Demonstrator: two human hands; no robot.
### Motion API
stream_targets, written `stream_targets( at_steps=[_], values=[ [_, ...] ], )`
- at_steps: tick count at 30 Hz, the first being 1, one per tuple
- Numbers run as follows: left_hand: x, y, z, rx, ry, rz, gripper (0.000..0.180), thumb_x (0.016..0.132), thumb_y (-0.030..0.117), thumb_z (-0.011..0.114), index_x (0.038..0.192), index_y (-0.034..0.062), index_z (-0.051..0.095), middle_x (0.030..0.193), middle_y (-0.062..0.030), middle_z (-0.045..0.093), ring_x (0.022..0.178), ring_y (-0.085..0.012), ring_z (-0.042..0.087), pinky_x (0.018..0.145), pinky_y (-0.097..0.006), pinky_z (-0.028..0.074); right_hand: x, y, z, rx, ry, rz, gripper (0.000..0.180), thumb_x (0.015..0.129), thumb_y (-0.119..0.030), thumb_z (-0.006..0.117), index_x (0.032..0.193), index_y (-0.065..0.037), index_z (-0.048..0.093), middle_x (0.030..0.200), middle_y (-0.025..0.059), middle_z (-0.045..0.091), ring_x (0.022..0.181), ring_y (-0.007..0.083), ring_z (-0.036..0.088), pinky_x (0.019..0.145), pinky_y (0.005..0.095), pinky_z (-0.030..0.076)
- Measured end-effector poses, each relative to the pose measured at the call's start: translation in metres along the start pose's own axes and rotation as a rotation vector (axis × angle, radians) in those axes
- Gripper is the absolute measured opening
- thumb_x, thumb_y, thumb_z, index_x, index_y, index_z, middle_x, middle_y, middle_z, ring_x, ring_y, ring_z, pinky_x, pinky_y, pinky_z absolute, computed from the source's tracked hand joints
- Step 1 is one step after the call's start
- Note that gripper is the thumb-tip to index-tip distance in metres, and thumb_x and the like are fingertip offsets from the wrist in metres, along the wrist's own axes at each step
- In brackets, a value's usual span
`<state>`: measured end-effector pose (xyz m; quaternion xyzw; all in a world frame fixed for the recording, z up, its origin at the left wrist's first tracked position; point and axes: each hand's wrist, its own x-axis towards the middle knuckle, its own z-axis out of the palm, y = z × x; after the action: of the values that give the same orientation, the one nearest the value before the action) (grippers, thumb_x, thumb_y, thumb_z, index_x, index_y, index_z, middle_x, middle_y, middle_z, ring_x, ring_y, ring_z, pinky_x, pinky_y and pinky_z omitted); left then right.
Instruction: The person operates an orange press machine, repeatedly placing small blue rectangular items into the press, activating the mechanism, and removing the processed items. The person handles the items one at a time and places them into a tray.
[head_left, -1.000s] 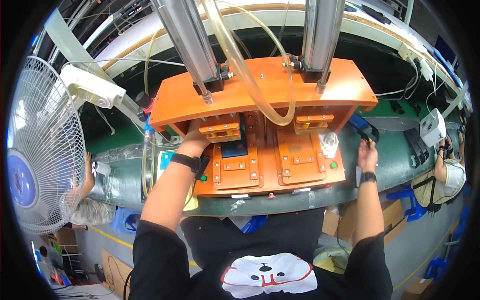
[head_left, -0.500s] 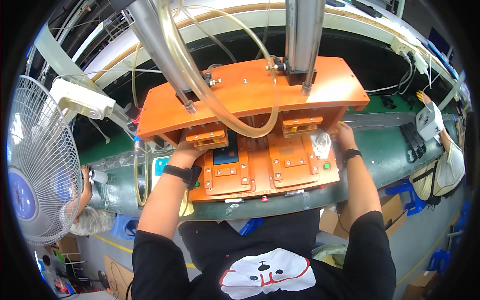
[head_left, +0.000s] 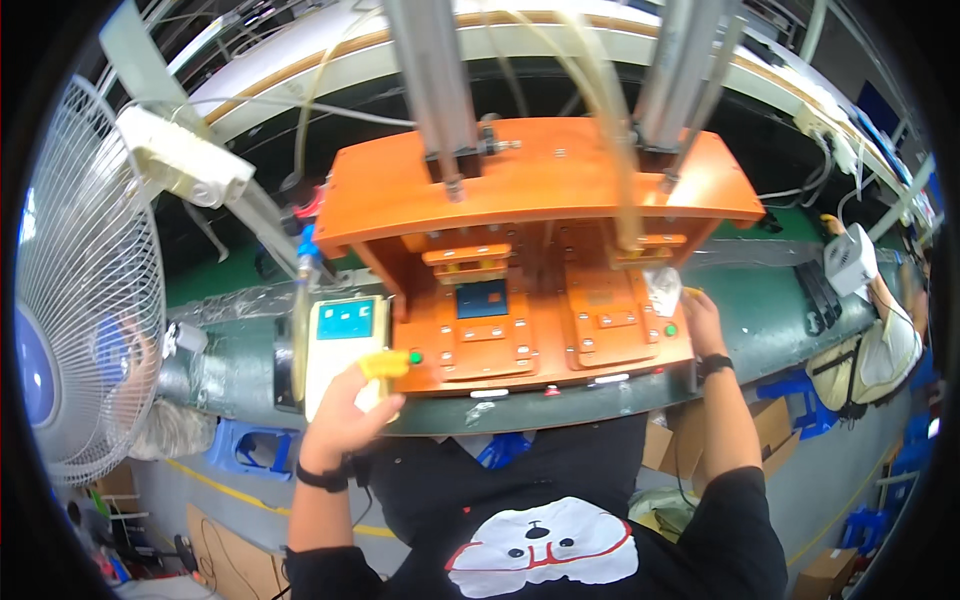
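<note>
An orange two-station press [head_left: 540, 190] stands in front of me. My left hand [head_left: 345, 415], with yellow finger covers, is at its front left corner. Its covered fingers stretch toward a green button [head_left: 415, 357], thumb apart, nothing held; whether they touch the button I cannot tell. My right hand [head_left: 704, 325] is at the press's right side, beside another green button [head_left: 671, 330] and a crumpled whitish wrap [head_left: 663, 290]. Its fingers are loosely extended and partly out of sight, with nothing visible in them. A dark blue flat piece [head_left: 482, 299] lies in the left fixture [head_left: 487, 345]; the right fixture [head_left: 610, 320] is beside it.
A pale control box with a blue panel [head_left: 345, 318] stands left of the press. A large fan [head_left: 90, 290] is at far left. Air cylinders [head_left: 432, 80] and clear hoses rise above the press. Another person's arm [head_left: 890, 295] and a small white fan [head_left: 850, 260] are at right.
My left hand has come out from beneath the left press head to the front left corner. My right hand stays at the right side. The view has shifted, so the press appears further right.
</note>
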<state>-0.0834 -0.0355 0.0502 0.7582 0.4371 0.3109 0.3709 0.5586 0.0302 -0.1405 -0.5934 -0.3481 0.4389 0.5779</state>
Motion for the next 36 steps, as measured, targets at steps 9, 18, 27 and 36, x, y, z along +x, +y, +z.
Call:
stream_targets(
  at_steps=[9, 18, 27, 36],
  values=[
    [-0.150, -0.140, -0.063, -0.213, 0.657, -0.376, 0.034, 0.102, 0.014, 0.070, 0.130, -0.0050, 0.065, 0.125, -0.0141, 0.072, 0.118, -0.0215, 0.066, 0.107, -0.036, 0.049, -0.007, 0.030, -0.002, 0.163, -0.020, -0.038, 0.022, 0.107, -0.010, 0.058, 0.124, 0.000, 0.066, 0.111, 0.0071, 0.074, 0.091, 0.0149, 0.073, 0.079, 0.0297, 0.062],
    [-0.119, -0.248, -0.098, 0.764, 0.656, -0.563, 0.086, 0.078, 0.036, 0.091, 0.137, -0.0154, 0.054, 0.133, -0.0361, 0.060, 0.128, -0.0514, 0.055, 0.112, -0.053, 0.044, -0.024, 0.032, 0.002, 0.199, -0.020, -0.086, 0.023, 0.103, -0.006, 0.060, 0.123, 0.001, 0.068, 0.112, 0.0096, 0.075, 0.097, 0.0194, 0.074, 0.086, 0.0339, 0.062],
    [-0.115, -0.222, -0.076, 0.507, 1.063, -0.403, 0.048, 0.101, 0.023, 0.073, 0.133, -0.0105, 0.062, 0.132, -0.0271, 0.065, 0.124, -0.0367, 0.061, 0.110, -0.045, 0.044, -0.045, 0.022, 0.022, 0.161, 0.097, -0.086, 0.019, 0.104, -0.008, 0.063, 0.121, -0.002, 0.070, 0.109, 0.0050, 0.075, 0.096, 0.0129, 0.071, 0.086, 0.0286, 0.057],
    [-0.100, -0.017, 0.124, 0.117, 0.986, -0.076, 0.016, 0.106, 0.012, 0.060, 0.106, -0.0040, 0.064, 0.102, -0.0162, 0.065, 0.094, -0.0285, 0.061, 0.091, -0.042, 0.051, -0.037, 0.022, 0.024, 0.260, 0.101, -0.019, 0.019, 0.107, -0.021, 0.063, 0.116, -0.006, 0.071, 0.096, -0.0031, 0.071, 0.078, 0.0035, 0.060, 0.070, 0.0219, 0.049]
  ],
)
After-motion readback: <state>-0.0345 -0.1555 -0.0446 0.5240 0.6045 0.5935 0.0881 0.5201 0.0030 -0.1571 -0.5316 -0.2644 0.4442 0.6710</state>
